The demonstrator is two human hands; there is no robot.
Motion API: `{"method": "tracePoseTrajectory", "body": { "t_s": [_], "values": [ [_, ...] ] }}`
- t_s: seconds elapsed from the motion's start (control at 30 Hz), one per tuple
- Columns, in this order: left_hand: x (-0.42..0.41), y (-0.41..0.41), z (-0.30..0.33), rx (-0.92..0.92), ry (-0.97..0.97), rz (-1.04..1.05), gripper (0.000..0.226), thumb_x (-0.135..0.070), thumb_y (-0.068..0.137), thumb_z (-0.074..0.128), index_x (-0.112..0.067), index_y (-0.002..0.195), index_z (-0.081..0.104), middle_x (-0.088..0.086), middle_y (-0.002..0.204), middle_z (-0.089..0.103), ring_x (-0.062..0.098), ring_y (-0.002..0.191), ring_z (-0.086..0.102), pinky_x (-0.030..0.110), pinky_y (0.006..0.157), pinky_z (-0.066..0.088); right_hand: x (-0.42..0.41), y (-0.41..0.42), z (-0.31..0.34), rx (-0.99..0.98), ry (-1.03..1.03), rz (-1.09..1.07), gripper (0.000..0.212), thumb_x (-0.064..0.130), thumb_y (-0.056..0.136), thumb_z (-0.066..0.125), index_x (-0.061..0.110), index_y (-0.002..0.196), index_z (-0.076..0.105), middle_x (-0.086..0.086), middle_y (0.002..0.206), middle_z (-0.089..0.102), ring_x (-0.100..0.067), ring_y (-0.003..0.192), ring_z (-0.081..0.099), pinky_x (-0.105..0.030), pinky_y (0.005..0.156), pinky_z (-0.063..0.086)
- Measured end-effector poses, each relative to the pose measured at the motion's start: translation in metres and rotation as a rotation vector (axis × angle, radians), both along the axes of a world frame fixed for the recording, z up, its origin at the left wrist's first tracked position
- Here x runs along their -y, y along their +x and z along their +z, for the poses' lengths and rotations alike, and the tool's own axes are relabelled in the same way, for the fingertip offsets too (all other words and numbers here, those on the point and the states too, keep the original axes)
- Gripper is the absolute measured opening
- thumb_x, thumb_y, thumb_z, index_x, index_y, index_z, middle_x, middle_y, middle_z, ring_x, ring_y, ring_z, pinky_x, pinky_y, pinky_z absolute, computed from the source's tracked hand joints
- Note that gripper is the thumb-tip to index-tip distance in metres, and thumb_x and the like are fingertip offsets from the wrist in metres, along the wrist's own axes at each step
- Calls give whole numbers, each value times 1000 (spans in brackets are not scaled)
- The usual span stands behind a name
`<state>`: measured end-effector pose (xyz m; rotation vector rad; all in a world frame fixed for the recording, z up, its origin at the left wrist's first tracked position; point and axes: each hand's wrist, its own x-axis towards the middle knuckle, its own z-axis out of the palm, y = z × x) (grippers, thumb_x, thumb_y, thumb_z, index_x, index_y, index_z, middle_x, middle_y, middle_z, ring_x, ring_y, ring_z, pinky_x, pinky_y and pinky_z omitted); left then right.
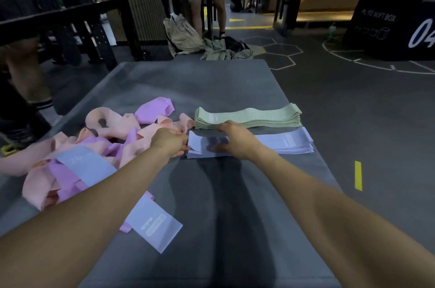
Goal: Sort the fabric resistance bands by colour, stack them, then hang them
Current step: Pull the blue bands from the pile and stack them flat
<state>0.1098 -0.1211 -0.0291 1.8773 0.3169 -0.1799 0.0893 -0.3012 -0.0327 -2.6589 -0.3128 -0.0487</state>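
- One neat stack of pale green fabric resistance bands [249, 117]; the layers are too fine to count.
- One stack of pale blue-grey fabric bands [282, 144].
- Two loose blue-grey bands: one [82, 165] on the pile, one [153, 224] nearer.
- One tangled pile of peach and lilac bands [94, 146], number unclear.
- Two bare hands: left hand [168, 141], right hand [235, 137].

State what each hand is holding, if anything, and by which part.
Left hand pinches the left end of the top band on the grey-blue stack; right hand presses flat on it, gripping nothing.
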Motion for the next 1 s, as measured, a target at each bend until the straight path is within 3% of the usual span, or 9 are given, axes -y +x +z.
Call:
{"method": "tracePoseTrajectory", "body": {
  "t_s": [0.13, 0.3, 0.5, 0.6, 0.67, 0.73, 0.83, 0.9, 1.0],
  "values": [
    [-2, 1, -2, -16, -42, -25, 13, -4, 89, 56, -9, 79, 62, 9, 81, 64, 5, 46, 62, 21, 63, 52, -8, 6, -4, -62, 31, 90, 63, 36, 76, 74, 24, 132, 49, 3, 104, 48, -17, 89, 44, -23, 76, 32],
    [-4, -1, -6, -10, -95, -45, 20, -2, 89, 56, -11, 72, 61, 9, 78, 62, 16, 67, 58, 25, 75, 51, -4, 9, -5, -95, -6, 91, 49, 34, 77, 73, 16, 120, 58, -2, 104, 55, -17, 87, 44, -25, 74, 36],
    [-4, -4, -7, 19, -91, -103, 20, -1, 88, 58, -12, 72, 60, 5, 74, 61, 12, 66, 57, 11, 54, 50, -2, 9, -6, -114, 13, 64, 50, 32, 74, 76, 16, 117, 58, -1, 103, 55, -18, 87, 47, -26, 73, 37],
    [-4, 0, -8, 127, 31, -123, 18, -4, 86, 61, -15, 71, 61, 11, 80, 62, 20, 73, 58, 26, 76, 55, -3, 9, -6, -130, -1, 61, 53, 31, 75, 75, 15, 121, 56, -4, 114, 57, -17, 90, 47, -27, 77, 39],
    [-5, 2, -6, 215, 117, -194, 7, -11, 82, 69, -14, 82, 63, 6, 87, 63, 20, 84, 59, 32, 90, 51, -3, 9, -6, -141, 7, 53, 55, 30, 75, 75, 15, 124, 54, -5, 119, 57, -19, 96, 50, -29, 83, 42],
    [-9, 4, -7, 247, 215, -353, 37, -15, 75, 78, -11, 106, 59, 2, 100, 60, 16, 96, 56, 27, 92, 45, -3, 8, -6, -147, 11, 49, 57, 30, 75, 76, 15, 126, 54, -5, 122, 56, -22, 104, 52, -30, 88, 43],
    [-13, 8, -12, 226, 323, -545, 78, -13, 61, 87, -13, 128, 49, 5, 125, 56, 18, 119, 51, 35, 106, 40, -3, 7, -6, -147, 16, 49, 57, 30, 75, 76, 15, 125, 54, -4, 121, 57, -22, 106, 53, -29, 87, 43],
    [-14, 11, -15, 237, 395, -572, 84, -15, 58, 88, -15, 132, 47, 3, 130, 54, 18, 122, 49, 35, 108, 38, -3, 8, -5, -149, 10, 49, 57, 31, 75, 76, 14, 125, 54, -4, 121, 57, -23, 106, 53, -31, 88, 44],
    [-14, 14, -17, 282, 473, -581, 73, -17, 60, 87, -18, 125, 55, 1, 122, 56, 19, 117, 51, 32, 105, 39, -2, 9, -5, -154, 6, 53, 58, 32, 75, 76, 15, 125, 54, -5, 122, 56, -22, 105, 52, -29, 86, 43]
  ]
}}
